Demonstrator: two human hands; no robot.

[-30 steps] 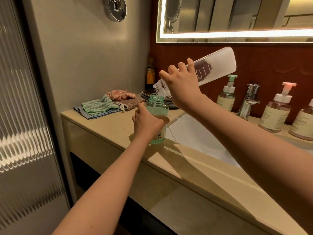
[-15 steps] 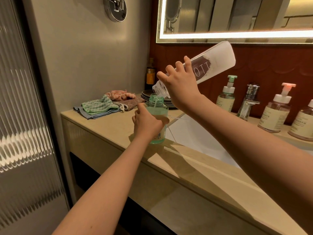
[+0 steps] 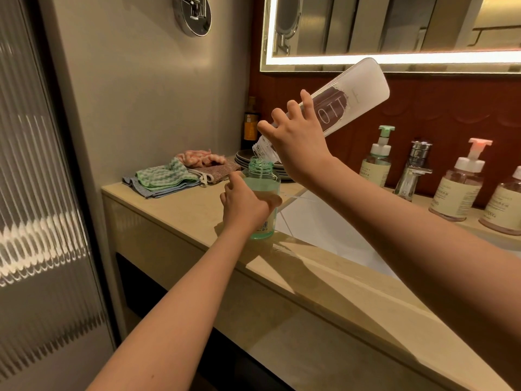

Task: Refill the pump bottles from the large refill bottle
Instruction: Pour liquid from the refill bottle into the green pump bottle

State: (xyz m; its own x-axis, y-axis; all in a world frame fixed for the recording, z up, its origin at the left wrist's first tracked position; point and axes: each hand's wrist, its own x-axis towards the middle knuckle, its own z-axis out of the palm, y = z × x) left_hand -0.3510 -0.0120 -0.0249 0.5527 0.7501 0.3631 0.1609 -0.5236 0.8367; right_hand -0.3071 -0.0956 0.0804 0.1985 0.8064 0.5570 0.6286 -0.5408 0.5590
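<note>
A green pump bottle (image 3: 262, 190) with its pump off stands upright on the beige counter (image 3: 180, 210), beside the sink's left corner. My left hand (image 3: 242, 206) grips its body. My right hand (image 3: 296, 139) holds the large frosted refill bottle (image 3: 352, 91) tilted steeply, base up to the right, mouth just over the green bottle's open neck. A thin stream runs from the mouth into the neck. Pale liquid fills the green bottle to about its shoulder.
A white sink (image 3: 324, 227) lies right of the green bottle, with a chrome tap (image 3: 414, 170) behind it. Three capped pump bottles (image 3: 377, 162) (image 3: 459, 190) (image 3: 504, 210) stand along the back. Folded cloths (image 3: 166, 179), stacked plates (image 3: 248, 159) and a dark bottle (image 3: 250, 122) fill the left corner.
My right hand has raised the refill bottle's base higher, steepening its tilt over the green bottle. My left hand and the green bottle have stayed in place.
</note>
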